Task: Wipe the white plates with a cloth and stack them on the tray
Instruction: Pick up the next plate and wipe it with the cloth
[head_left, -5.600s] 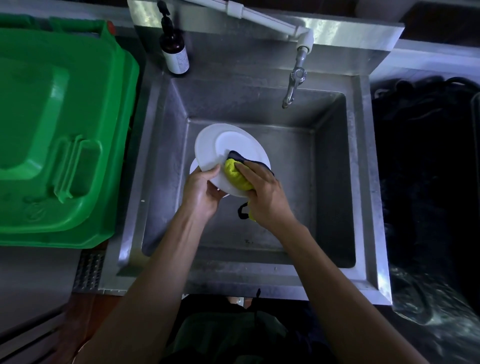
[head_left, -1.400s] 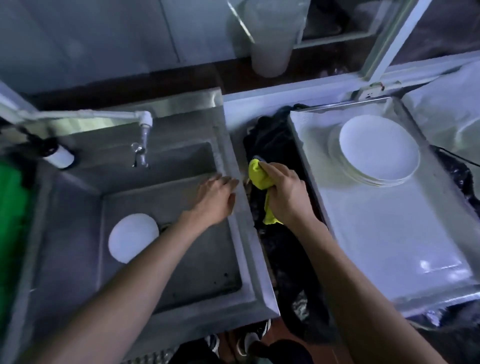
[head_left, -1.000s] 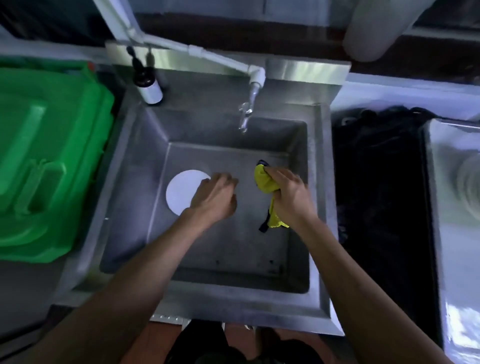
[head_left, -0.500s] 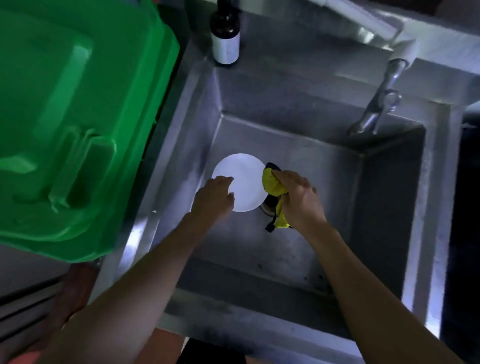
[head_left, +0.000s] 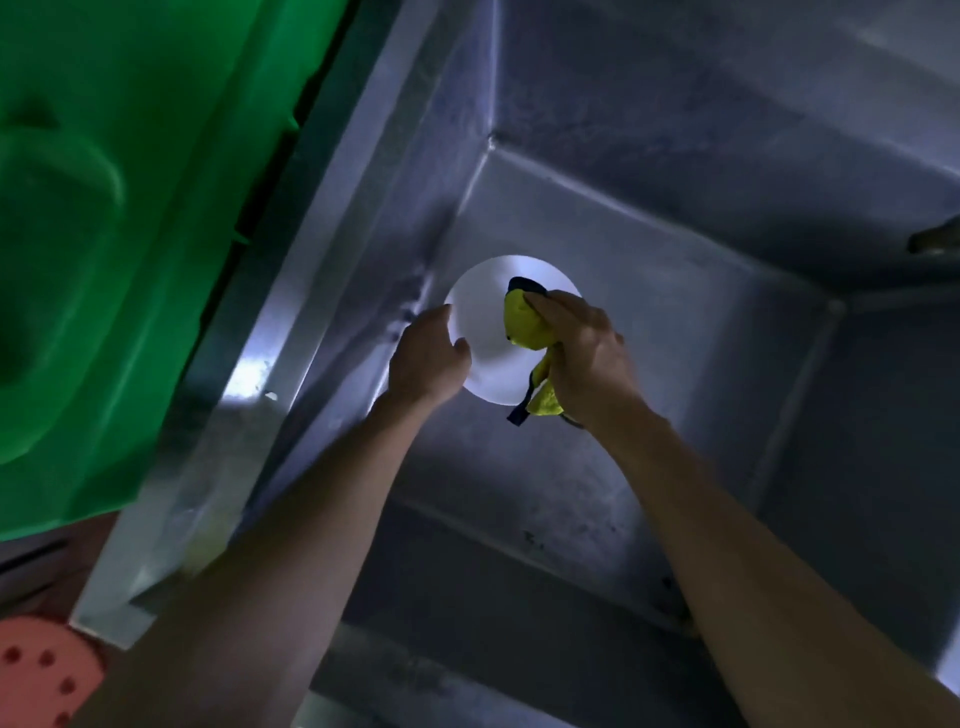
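Left hand (head_left: 428, 358) grips plate (head_left: 485, 332) rim in sink (head_left: 675, 322); right hand (head_left: 582, 353) holds bunched cloth (head_left: 524, 325) on its face. Best: steady rim firmly, wipe in full circles

Overall light: we see a dim, bluish scene.
Brightest spot: the round white plate (head_left: 483, 332) is nearly blown out, its surface detail lost.
Glare: we note a pale sheen on the left rim of the grey stainless-steel sink (head_left: 249, 374).
Shadows: the basin's right wall and near edge fall dark.
Sharpness: soft throughout, the forearms blurred near us.
Distortion: we see straight sink edges splay outward.
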